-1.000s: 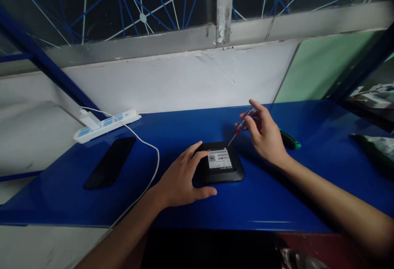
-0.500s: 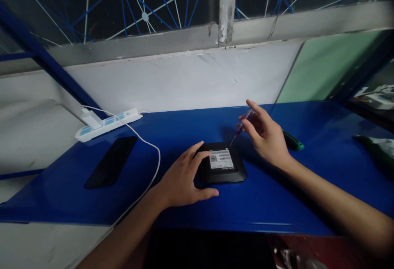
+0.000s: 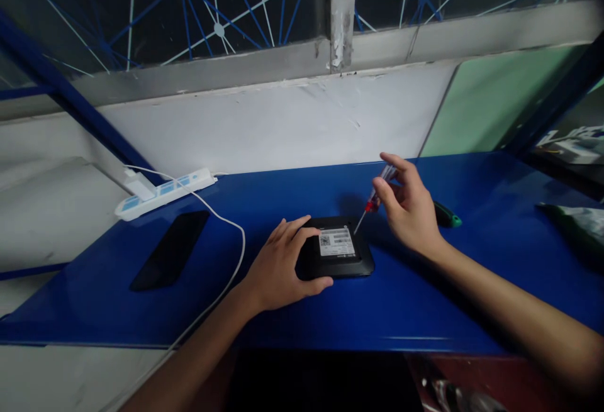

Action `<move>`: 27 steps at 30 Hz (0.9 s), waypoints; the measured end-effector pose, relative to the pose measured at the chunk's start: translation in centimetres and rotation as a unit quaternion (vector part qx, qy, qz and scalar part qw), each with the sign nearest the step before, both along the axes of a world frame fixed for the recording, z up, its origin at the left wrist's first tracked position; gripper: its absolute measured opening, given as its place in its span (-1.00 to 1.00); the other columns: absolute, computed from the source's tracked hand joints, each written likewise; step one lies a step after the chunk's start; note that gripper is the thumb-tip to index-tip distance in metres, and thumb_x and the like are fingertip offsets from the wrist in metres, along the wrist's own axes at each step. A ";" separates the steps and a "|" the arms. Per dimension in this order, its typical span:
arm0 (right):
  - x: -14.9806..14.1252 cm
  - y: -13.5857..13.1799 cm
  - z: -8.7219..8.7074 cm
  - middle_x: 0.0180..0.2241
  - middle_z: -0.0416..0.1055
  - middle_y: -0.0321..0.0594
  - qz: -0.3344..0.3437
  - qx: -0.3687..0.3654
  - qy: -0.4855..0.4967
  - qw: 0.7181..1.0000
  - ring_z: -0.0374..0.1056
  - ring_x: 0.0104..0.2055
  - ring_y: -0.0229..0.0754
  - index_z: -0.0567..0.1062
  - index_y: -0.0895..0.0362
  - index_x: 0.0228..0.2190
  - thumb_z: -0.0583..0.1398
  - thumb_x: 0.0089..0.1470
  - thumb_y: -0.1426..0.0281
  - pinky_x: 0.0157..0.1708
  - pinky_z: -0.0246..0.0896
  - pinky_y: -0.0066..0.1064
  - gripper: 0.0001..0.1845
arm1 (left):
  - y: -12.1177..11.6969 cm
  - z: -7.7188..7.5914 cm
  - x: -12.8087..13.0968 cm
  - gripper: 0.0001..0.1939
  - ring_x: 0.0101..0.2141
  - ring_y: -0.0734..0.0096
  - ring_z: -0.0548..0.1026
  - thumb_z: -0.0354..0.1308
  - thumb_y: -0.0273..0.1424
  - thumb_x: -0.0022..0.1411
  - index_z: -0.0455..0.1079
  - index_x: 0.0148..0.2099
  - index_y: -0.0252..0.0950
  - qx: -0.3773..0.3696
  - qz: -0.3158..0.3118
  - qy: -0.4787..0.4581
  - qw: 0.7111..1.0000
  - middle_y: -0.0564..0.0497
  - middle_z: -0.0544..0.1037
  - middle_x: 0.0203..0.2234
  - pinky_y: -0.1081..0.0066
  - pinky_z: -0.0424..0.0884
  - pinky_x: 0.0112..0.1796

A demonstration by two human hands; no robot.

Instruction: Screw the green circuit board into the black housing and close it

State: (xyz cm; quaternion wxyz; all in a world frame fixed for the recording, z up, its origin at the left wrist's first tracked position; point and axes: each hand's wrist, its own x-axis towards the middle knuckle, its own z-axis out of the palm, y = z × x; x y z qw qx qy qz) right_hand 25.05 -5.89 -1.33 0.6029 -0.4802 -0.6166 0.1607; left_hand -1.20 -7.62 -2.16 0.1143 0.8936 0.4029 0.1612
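Note:
A flat black electronic device (image 3: 363,266) with rounded corners lies on the blue table, a white printed label (image 3: 336,243) with a QR code facing up. My left hand (image 3: 287,267) grips its left side, the thumb at the near edge and the fingers over the top and far edge. In my right hand (image 3: 409,211) is a thin screwdriver (image 3: 369,206) with a clear handle and a red collar. It slants down to the left, its tip at the recess just right of the label. Whether the tip touches the surface I cannot tell.
A green-and-black handle (image 3: 447,216) lies behind my right wrist. On the left are a dark phone-like slab (image 3: 170,251), a white power strip (image 3: 167,193) with a charger, and a white cable (image 3: 241,236). A green-and-white bag (image 3: 578,229) is at the right edge.
The screwdriver tip has moved down from the device's far right corner to beside the label. My left thumb has closed in against the near edge.

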 end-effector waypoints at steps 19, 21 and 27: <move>-0.7 -0.9 0.3 -0.19 0.47 -0.14 0.028 -0.005 -0.126 0.992 0.46 -0.32 -0.12 0.26 0.02 0.21 0.11 0.29 0.24 -0.19 0.47 -0.10 -0.51 | 0.1 -0.1 0.0 -0.31 0.30 -0.16 0.17 0.30 -0.04 0.14 0.17 0.19 -0.22 0.000 0.015 0.003 1.000 -0.28 0.18 0.31 -0.20 0.19 0.21; -0.7 -1.1 0.5 -0.19 0.48 -0.15 0.038 -0.007 -0.135 0.990 0.46 -0.31 -0.13 0.29 0.04 0.18 0.10 0.30 0.23 -0.16 0.46 -0.12 -0.54 | 0.0 0.0 0.0 -0.31 0.29 -0.17 0.17 0.30 -0.04 0.14 0.17 0.20 -0.20 -0.006 0.016 0.004 1.000 -0.26 0.17 0.32 -0.21 0.19 0.21; -0.7 -1.6 0.9 -0.02 0.49 -0.12 0.087 0.008 -0.084 0.993 0.52 -0.29 -0.21 0.33 0.05 0.16 -0.04 0.38 0.25 -0.16 0.47 -0.21 -0.59 | 0.0 0.0 0.0 -0.30 0.30 -0.17 0.15 0.29 -0.04 0.16 0.17 0.22 -0.23 -0.009 0.020 0.009 1.000 -0.27 0.16 0.33 -0.20 0.18 0.21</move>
